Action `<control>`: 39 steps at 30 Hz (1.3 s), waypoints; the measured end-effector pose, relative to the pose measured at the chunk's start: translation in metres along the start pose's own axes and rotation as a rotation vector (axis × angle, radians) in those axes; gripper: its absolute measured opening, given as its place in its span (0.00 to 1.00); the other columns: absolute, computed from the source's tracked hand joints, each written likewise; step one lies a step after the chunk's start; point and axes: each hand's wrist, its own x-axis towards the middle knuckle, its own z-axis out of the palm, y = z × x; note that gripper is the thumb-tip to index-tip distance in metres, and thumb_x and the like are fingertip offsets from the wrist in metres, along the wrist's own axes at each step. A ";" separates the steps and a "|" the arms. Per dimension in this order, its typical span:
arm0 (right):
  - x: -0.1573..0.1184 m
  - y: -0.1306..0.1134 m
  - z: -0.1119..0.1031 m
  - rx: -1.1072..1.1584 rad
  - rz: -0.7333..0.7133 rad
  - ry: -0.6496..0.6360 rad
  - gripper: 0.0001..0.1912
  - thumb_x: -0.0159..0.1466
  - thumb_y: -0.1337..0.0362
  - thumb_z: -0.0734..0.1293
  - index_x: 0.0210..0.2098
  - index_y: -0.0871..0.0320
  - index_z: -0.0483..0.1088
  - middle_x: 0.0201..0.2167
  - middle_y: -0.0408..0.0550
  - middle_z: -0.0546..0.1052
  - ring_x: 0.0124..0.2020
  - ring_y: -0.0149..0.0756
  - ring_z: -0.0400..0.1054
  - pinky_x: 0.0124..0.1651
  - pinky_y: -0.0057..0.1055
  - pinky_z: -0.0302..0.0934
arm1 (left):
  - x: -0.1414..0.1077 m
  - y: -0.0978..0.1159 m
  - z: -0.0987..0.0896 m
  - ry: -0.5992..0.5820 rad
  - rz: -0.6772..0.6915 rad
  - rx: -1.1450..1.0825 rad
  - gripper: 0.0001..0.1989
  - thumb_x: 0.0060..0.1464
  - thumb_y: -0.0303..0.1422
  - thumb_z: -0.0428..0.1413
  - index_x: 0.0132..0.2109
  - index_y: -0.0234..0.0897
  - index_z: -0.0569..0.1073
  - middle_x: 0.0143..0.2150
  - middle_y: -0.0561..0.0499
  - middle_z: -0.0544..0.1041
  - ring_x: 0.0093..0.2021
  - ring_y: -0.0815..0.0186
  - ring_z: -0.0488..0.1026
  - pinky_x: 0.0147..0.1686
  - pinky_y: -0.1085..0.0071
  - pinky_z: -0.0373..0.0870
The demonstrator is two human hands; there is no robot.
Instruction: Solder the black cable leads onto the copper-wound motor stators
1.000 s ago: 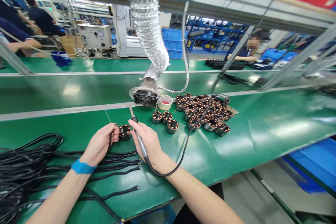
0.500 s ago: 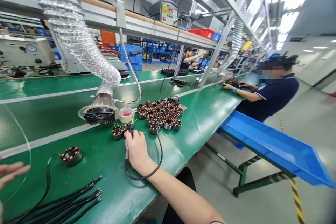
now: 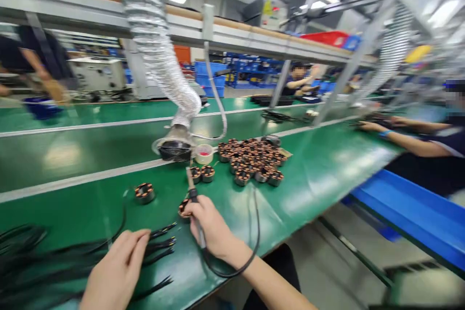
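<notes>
My right hand (image 3: 214,232) grips a soldering iron (image 3: 193,194), its tip pointing up and away. The same hand's fingertips also touch a copper-wound stator (image 3: 183,208), partly hidden behind them. My left hand (image 3: 118,269) is closed in a pinch on one of several black cables (image 3: 158,248), whose stripped ends point right. Another stator (image 3: 144,193), with a cable running to it, sits on the green bench (image 3: 203,261) beyond my left hand. Two stators (image 3: 207,173) stand past the iron's tip, beside a small tub (image 3: 204,154) with something red inside.
A cluster of stators (image 3: 254,157) covers part of the bench to the right. A fume hood (image 3: 176,145) hangs from a silver duct (image 3: 152,43). At right are a blue tray (image 3: 410,208) and a co-worker's arm (image 3: 410,140). Another person's arm (image 3: 43,72) is at far left.
My left hand has come in from the left edge and closed on a cable. My right hand has drawn a stator nearer, away from the pair, still holding the iron. The view has turned left.
</notes>
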 end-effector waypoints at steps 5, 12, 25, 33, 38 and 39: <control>0.014 -0.006 0.025 0.065 0.104 0.064 0.16 0.63 0.76 0.64 0.47 0.53 0.62 0.45 0.49 0.66 0.45 0.40 0.64 0.48 0.37 0.63 | 0.013 0.007 -0.002 -0.130 0.006 0.210 0.19 0.68 0.35 0.40 0.46 0.39 0.76 0.43 0.47 0.76 0.38 0.63 0.77 0.37 0.70 0.72; 0.029 -0.004 0.032 0.300 0.016 -0.047 0.13 0.67 0.75 0.57 0.47 0.52 0.62 0.45 0.48 0.65 0.45 0.35 0.67 0.51 0.34 0.63 | 0.007 0.015 -0.013 -0.237 -0.018 0.106 0.19 0.70 0.35 0.40 0.36 0.39 0.72 0.34 0.50 0.77 0.35 0.63 0.75 0.37 0.70 0.66; 0.045 -0.003 0.044 0.308 0.039 -0.056 0.22 0.60 0.67 0.72 0.50 0.51 0.62 0.52 0.50 0.67 0.53 0.42 0.68 0.56 0.41 0.64 | 0.068 -0.007 -0.022 -0.158 -0.083 -0.179 0.15 0.64 0.38 0.50 0.42 0.37 0.79 0.36 0.48 0.77 0.36 0.62 0.72 0.39 0.68 0.65; 0.042 0.002 0.045 0.308 0.023 -0.083 0.23 0.60 0.67 0.73 0.50 0.50 0.62 0.53 0.50 0.67 0.54 0.41 0.68 0.58 0.41 0.65 | 0.077 -0.007 -0.025 -0.255 -0.216 -0.380 0.15 0.59 0.41 0.52 0.32 0.35 0.74 0.28 0.54 0.74 0.29 0.67 0.66 0.31 0.72 0.60; 0.038 0.001 0.045 0.308 0.018 -0.060 0.26 0.58 0.66 0.75 0.52 0.51 0.62 0.53 0.52 0.68 0.58 0.44 0.67 0.59 0.44 0.64 | 0.076 -0.013 -0.027 -0.375 -0.265 -0.464 0.19 0.59 0.45 0.52 0.29 0.34 0.72 0.25 0.55 0.70 0.27 0.68 0.63 0.30 0.72 0.58; 0.038 0.001 0.045 0.303 0.022 -0.054 0.27 0.57 0.65 0.76 0.52 0.51 0.62 0.53 0.52 0.68 0.57 0.44 0.67 0.59 0.44 0.65 | 0.075 -0.015 -0.027 -0.398 -0.273 -0.486 0.19 0.59 0.46 0.52 0.30 0.34 0.72 0.26 0.54 0.70 0.27 0.68 0.63 0.30 0.72 0.58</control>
